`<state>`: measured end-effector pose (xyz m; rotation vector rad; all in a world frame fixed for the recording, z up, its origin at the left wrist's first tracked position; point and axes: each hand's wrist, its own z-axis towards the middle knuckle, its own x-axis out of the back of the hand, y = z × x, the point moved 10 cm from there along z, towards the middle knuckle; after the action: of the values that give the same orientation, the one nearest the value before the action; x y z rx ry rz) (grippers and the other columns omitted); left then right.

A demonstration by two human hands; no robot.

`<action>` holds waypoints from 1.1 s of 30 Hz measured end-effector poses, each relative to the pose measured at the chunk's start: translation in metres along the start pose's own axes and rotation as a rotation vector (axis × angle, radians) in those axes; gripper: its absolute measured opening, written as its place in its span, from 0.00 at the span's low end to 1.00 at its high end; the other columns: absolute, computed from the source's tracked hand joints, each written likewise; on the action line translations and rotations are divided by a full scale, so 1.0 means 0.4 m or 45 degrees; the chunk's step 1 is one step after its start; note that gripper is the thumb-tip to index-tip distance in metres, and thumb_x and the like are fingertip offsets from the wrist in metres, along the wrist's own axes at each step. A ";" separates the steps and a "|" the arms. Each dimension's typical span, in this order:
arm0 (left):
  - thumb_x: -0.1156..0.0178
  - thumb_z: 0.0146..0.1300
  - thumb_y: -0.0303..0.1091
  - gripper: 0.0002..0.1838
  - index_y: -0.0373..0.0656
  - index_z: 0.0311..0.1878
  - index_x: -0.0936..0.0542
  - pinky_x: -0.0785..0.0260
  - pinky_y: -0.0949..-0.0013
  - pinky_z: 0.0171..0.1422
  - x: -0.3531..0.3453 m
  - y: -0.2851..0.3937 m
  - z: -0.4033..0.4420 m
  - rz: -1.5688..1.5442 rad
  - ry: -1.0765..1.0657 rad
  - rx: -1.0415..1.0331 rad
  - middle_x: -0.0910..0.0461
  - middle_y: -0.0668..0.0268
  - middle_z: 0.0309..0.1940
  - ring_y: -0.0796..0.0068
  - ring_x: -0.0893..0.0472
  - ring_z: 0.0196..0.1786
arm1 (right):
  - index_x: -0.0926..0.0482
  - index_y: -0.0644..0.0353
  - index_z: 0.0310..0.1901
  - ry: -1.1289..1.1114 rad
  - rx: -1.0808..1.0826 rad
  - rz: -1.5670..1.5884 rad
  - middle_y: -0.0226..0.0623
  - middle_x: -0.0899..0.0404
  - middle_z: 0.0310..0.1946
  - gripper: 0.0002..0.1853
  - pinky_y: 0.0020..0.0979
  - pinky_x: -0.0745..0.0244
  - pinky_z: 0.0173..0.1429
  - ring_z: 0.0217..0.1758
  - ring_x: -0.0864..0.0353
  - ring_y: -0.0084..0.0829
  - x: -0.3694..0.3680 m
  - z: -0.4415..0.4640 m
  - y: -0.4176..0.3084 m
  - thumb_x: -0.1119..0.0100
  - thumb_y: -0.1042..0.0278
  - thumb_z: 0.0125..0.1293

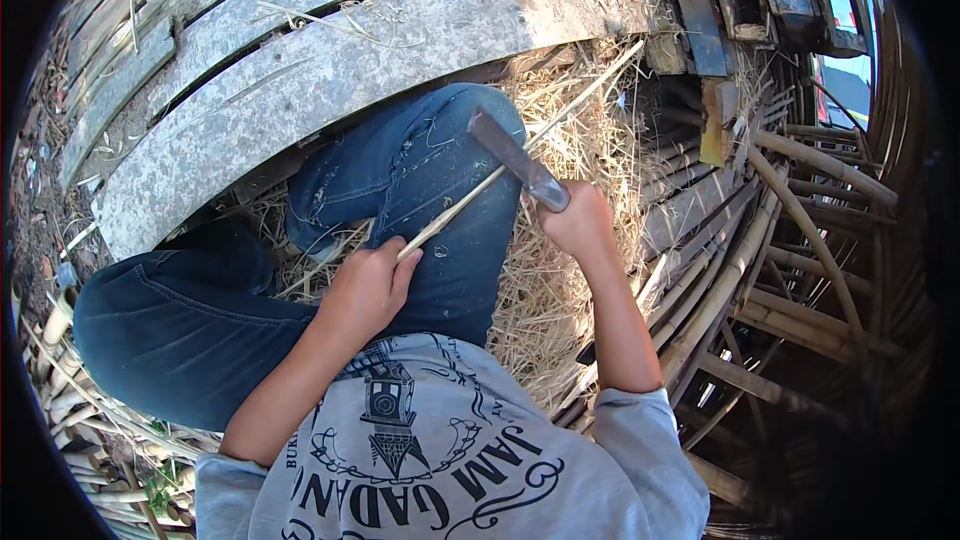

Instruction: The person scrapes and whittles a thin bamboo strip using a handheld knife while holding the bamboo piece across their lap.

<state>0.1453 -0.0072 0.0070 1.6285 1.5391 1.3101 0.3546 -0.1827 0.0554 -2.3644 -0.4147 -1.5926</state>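
Observation:
My left hand is closed around the lower end of a thin bamboo strip, above my thigh in blue jeans. The strip runs up and to the right across my knee, its far end over the straw. In my right hand is the handle of a broad-bladed knife. The blade points up and to the left, over my knee, and crosses the strip at its middle. Whether the edge touches the strip I cannot tell.
Weathered wooden planks lie in front of my legs. Straw-like shavings cover the ground at my right knee. Bamboo poles are stacked on the right, and more cut bamboo lies at the lower left.

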 end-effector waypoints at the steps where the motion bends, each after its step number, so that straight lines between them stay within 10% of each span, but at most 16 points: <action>1: 0.45 0.72 0.38 0.15 0.33 0.39 0.21 0.31 0.46 0.34 -0.002 0.002 -0.007 -0.002 0.004 -0.019 0.23 0.42 0.22 0.39 0.21 0.28 | 0.18 0.67 0.27 0.051 -0.214 0.130 0.55 0.17 0.26 0.14 0.45 0.22 0.39 0.29 0.17 0.55 0.031 0.039 0.118 0.38 0.61 0.52; 4: 0.45 0.72 0.37 0.14 0.34 0.36 0.22 0.32 0.48 0.33 0.008 -0.024 -0.013 0.059 0.041 -0.039 0.24 0.44 0.21 0.40 0.21 0.28 | 0.18 0.69 0.29 0.045 -0.473 0.126 0.58 0.18 0.27 0.15 0.47 0.23 0.40 0.32 0.16 0.56 0.136 0.102 0.372 0.39 0.61 0.52; 8: 0.44 0.72 0.35 0.14 0.34 0.34 0.24 0.33 0.50 0.32 -0.004 -0.033 -0.001 -0.042 -0.046 -0.018 0.24 0.45 0.21 0.41 0.21 0.28 | 0.15 0.65 0.33 0.120 -0.366 -0.038 0.58 0.18 0.28 0.13 0.47 0.22 0.42 0.35 0.15 0.55 0.112 0.005 0.131 0.38 0.63 0.52; 12: 0.45 0.72 0.35 0.14 0.34 0.33 0.25 0.34 0.50 0.33 0.039 -0.057 0.015 0.016 0.090 0.043 0.25 0.45 0.21 0.41 0.21 0.29 | 0.25 0.67 0.23 -0.002 -0.246 0.623 0.43 0.27 0.14 0.10 0.39 0.31 0.27 0.18 0.24 0.36 -0.113 -0.038 0.048 0.41 0.69 0.57; 19: 0.44 0.71 0.42 0.16 0.38 0.39 0.31 0.28 0.46 0.31 0.028 0.005 0.024 0.401 0.077 -0.123 0.20 0.46 0.24 0.40 0.19 0.28 | 0.29 0.63 0.34 0.147 -0.658 1.710 0.33 0.28 0.19 0.08 0.26 0.29 0.19 0.15 0.28 0.23 -0.195 -0.096 0.100 0.39 0.74 0.65; 29: 0.42 0.70 0.41 0.15 0.38 0.39 0.32 0.31 0.45 0.33 0.050 0.034 0.034 0.421 0.153 -0.197 0.22 0.45 0.24 0.39 0.21 0.30 | 0.21 0.63 0.37 0.450 0.187 0.958 0.33 0.27 0.17 0.15 0.27 0.34 0.26 0.16 0.31 0.28 -0.024 -0.120 -0.057 0.28 0.60 0.61; 33: 0.41 0.70 0.43 0.17 0.38 0.39 0.32 0.31 0.45 0.33 0.045 0.015 0.037 0.454 0.133 -0.166 0.21 0.45 0.24 0.39 0.21 0.30 | 0.22 0.61 0.34 0.052 0.352 0.647 0.43 0.24 0.17 0.22 0.38 0.28 0.28 0.20 0.22 0.46 -0.030 -0.138 -0.180 0.29 0.47 0.60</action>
<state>0.1588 0.0122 0.0115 1.8321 1.2250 1.6677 0.2762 -0.1375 0.0684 -2.0130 -0.0130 -1.2527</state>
